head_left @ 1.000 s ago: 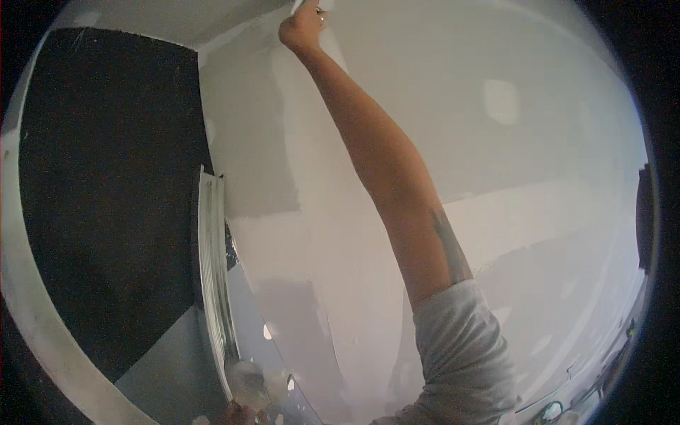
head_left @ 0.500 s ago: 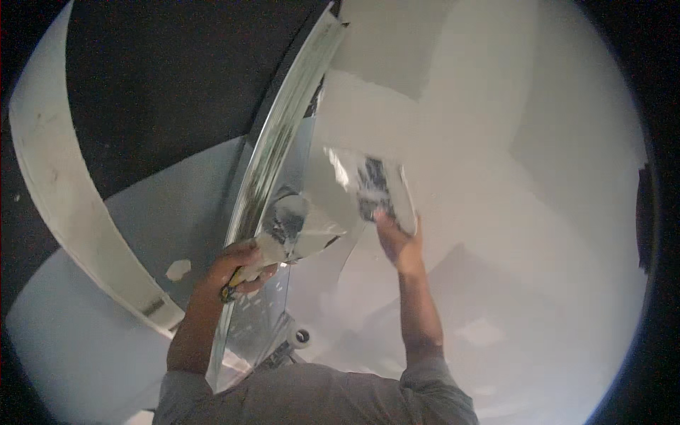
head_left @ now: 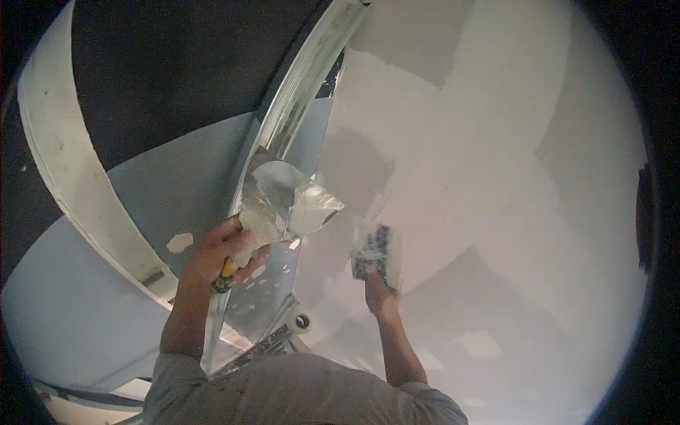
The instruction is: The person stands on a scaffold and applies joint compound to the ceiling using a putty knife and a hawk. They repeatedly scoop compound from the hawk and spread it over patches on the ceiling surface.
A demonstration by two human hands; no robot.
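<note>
A: What was the largest item on record?
B: A pale wall (head_left: 439, 198), smooth, patched in grey and white with some straight and some ragged borders. Left of its left edge was a matte black surface (head_left: 177, 64) and, lower, a blue-grey surface (head_left: 64, 297).

A: Long members?
B: A broad off-white strip (head_left: 92, 184), curved in this view and speckled; and a ribbed, shiny metal channel (head_left: 297, 92) alongside the wall's left edge.

A: Tools?
B: Two. A flat wedge-shaped blade (head_left: 280, 195), coated with pale paste, overlapped the channel in view; its handle end (head_left: 224, 275) was yellow and black. A roughly rectangular blade (head_left: 386, 248), blurred, dark-centred with whitish margins, was before the wall, right of its left edge. Contact with the wall could not be determined.

A: Grips?
B: The left hand (head_left: 230, 255) was closed round the wedge-shaped tool, fingers curled. The right hand (head_left: 381, 292) clasped the base of the rectangular one; its fingers were largely hidden, so their pressure could not be told.

A: Smallest items?
B: A hollow white roll (head_left: 292, 322) near the wall's lower left edge, and an irregular white flake (head_left: 180, 243), just right of the strip.
</note>
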